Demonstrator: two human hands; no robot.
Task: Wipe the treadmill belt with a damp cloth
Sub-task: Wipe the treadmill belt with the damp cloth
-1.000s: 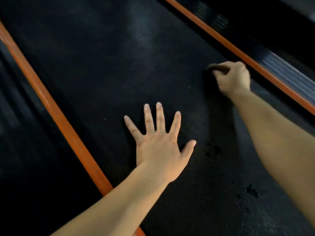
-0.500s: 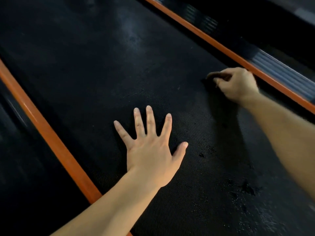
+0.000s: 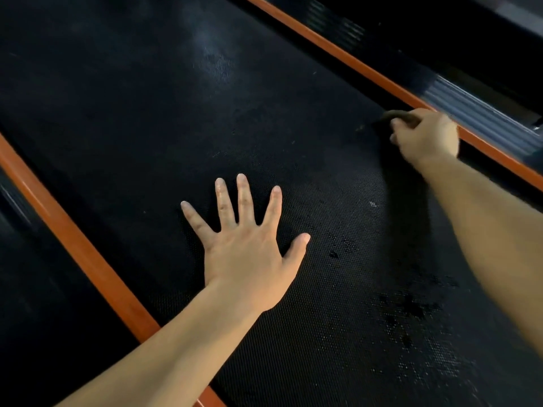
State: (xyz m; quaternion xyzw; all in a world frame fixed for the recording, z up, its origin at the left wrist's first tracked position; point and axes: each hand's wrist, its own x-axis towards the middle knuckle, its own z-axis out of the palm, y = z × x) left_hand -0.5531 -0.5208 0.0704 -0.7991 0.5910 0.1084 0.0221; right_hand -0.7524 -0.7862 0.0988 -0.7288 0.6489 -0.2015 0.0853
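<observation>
Black textured rubber is filling the view: the treadmill belt [image 3: 264, 113] is running between a left orange rail [image 3: 73, 239] and a right orange rail [image 3: 352, 63]. The left hand [image 3: 246, 248] is lying flat on the belt, fingers spread wide, holding nothing, apparently bracing. The right hand [image 3: 426, 136] is curling round a dark cloth [image 3: 396, 116] and pressing it onto the belt's far right edge, just beside the right orange rail. Dark blotches [image 3: 411, 309], wet-looking, are showing on the belt under the right forearm. This is looking like the wiping stroke itself. Next, I'd say, the cloth is needing a firm, even sweep across toward the middle, knuckles clear of the rail.
</observation>
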